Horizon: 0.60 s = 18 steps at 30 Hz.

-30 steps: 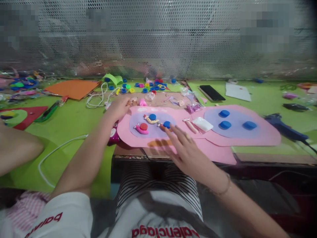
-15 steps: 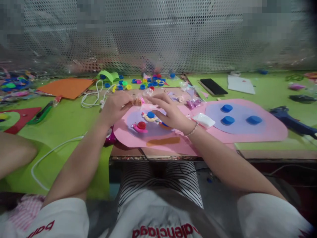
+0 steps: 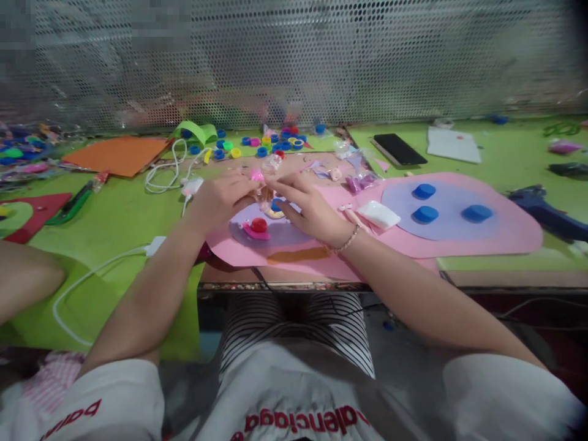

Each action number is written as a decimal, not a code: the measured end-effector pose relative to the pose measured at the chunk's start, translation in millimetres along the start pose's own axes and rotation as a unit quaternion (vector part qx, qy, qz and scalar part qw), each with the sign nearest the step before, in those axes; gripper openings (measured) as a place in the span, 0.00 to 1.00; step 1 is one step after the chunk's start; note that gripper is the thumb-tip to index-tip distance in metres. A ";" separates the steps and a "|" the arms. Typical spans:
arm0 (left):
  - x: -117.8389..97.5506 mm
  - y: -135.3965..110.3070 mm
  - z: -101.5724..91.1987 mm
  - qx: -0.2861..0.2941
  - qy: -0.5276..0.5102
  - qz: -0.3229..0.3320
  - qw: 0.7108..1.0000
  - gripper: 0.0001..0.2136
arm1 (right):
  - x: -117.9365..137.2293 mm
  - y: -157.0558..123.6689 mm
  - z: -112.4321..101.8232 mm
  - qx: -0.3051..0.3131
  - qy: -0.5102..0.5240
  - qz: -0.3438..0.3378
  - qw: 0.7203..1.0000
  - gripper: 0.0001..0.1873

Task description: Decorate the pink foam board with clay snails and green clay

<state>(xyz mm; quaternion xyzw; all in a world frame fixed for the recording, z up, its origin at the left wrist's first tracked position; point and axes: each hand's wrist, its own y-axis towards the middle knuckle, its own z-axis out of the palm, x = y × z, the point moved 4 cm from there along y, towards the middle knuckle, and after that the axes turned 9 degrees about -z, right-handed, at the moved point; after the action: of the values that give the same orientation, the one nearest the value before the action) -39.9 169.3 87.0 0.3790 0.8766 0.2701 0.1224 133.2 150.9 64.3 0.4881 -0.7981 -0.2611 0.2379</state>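
Observation:
My left hand (image 3: 220,197) and my right hand (image 3: 307,205) meet fingertip to fingertip above a lilac oval (image 3: 271,234) on a pink foam sheet (image 3: 519,236). Both hands pinch something small between them, partly pink, too small to name. Under them lies a pink snail with a red cap (image 3: 257,227) and a cream snail with a blue cap (image 3: 276,209), half hidden by my fingers. A second lilac oval (image 3: 448,211) to the right carries three blue caps (image 3: 425,214). An orange strip (image 3: 298,254) lies near the sheet's front edge.
Loose coloured caps (image 3: 271,146) are scattered at the back. An orange sheet (image 3: 117,154), a white cable (image 3: 168,174), a green cutter (image 3: 71,205), a phone (image 3: 399,149) and a blue glue gun (image 3: 544,211) lie on the green table. Another person's arm (image 3: 25,278) rests at left.
My right hand left the blue cap at the oval's right side and moved up and left to join my left hand. The left hand stayed near the oval's top edge.

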 end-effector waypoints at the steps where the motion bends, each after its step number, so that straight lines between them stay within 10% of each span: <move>1: -0.1 0.2 -0.1 -0.004 0.002 0.003 1.000 0.12 | 0.1 0.0 0.2 -0.010 0.002 0.003 1.000 0.23; 18: -1.1 -2.6 -2.7 -0.016 0.022 0.029 0.999 0.10 | -2.8 0.4 6.0 -0.105 0.152 0.126 0.975 0.14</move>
<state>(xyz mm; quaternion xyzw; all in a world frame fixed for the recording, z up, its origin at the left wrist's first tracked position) -41.8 166.0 87.8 0.3963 0.8632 0.2959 0.1013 130.3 154.6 59.7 0.3903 -0.7756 -0.2341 0.4374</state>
